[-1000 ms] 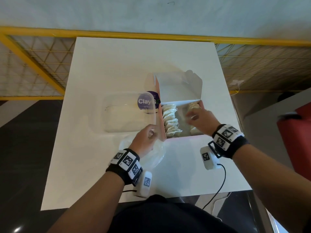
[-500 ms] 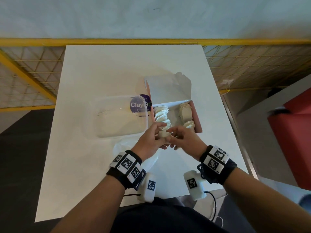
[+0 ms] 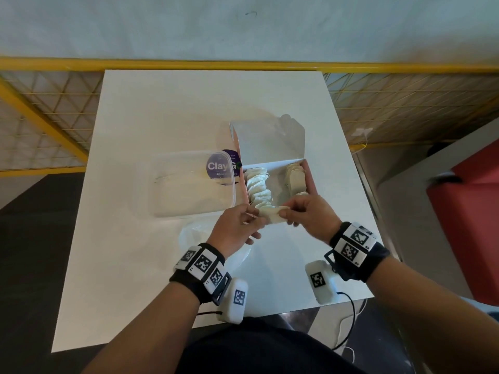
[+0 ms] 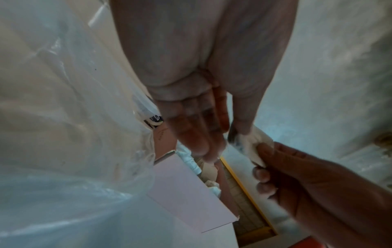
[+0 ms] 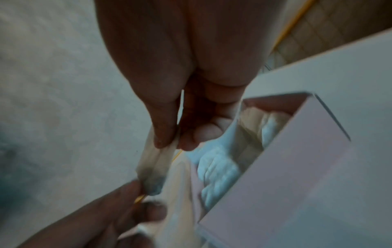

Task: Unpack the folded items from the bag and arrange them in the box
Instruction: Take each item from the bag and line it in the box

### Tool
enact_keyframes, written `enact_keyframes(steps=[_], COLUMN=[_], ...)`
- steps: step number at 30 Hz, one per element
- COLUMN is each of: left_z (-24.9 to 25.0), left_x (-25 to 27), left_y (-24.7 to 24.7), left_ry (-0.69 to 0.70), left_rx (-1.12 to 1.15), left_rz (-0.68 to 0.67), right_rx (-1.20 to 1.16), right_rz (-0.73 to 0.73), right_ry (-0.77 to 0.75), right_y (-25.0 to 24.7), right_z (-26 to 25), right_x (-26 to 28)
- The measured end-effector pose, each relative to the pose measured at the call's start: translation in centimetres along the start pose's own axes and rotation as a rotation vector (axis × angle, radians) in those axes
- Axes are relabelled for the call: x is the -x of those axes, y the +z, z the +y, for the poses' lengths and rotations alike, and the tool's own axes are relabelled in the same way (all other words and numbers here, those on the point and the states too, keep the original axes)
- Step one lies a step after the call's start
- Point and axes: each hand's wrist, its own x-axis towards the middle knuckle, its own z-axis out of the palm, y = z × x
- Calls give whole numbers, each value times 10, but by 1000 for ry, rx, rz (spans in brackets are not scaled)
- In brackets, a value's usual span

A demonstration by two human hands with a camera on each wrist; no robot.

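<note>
A small folded white item (image 3: 272, 213) hangs just in front of the pink box (image 3: 311, 177), pinched at both ends. My left hand (image 3: 237, 225) pinches its left end between thumb and fingers (image 4: 239, 132). My right hand (image 3: 310, 214) pinches the other end with thumb and forefinger (image 5: 165, 141). The box stands open with its white lid (image 3: 270, 141) tipped back. Inside lie a left row of folded items (image 3: 259, 187) and a shorter right row (image 3: 295, 179). The clear plastic bag (image 3: 199, 233) lies crumpled on the table under my left wrist.
A clear plastic tub (image 3: 189, 184) with a purple "Clay" label (image 3: 220, 166) sits left of the box, touching it. The white table (image 3: 189, 109) ends close behind my wrists. A yellow mesh railing (image 3: 405, 103) runs behind and beside it; a red seat (image 3: 472, 211) stands at right.
My right hand left the box's right row and came to the box's front. My left hand rose from the bag with a folded item, and both hands now pinch it.
</note>
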Motion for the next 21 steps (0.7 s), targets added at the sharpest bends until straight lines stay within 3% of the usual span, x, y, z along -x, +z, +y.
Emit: enact_keyframes(steps=[4,10,21], left_z=[-8,-17,-19], left_x=[-7,-26,-32], left_y=[-3,4,16], left_ry=[70,231,112], left_rx=[-315,-559,-643], left_rz=[30,31,74], right_rx=[406,944,1143], right_rz=[150,-157,-301], right_ry=[-69,4,209], right_y=[-35,-58,-37], right_z=[-3,-6,3], right_x=[-23,-48,-69])
